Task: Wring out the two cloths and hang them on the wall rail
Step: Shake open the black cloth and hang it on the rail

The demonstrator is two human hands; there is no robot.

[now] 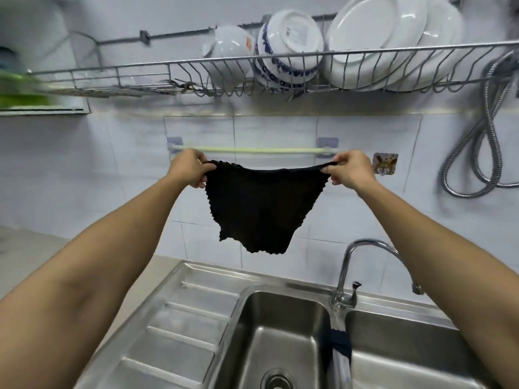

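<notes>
- Home kitchen
- Steel double sink (pixel 196 318) with faucet (pixel 373 265)
- Wall dish rack (pixel 196 77) holding bowls (pixel 289 46), plates (pixel 387 37)
- White tiled wall (pixel 84 178)

**Black cloth held up below the wall rail**

Stretched black cloth (pixel 259 209) between left hand (pixel 188 168) and right hand (pixel 351 169), each pinching a top corner. Held just below pale wall rail (pixel 252 150), apart from it. Hung above steel sink (pixel 280 327). Draped second dark cloth (pixel 341 346) over sink divider, beneath tap (pixel 365 265).
</notes>
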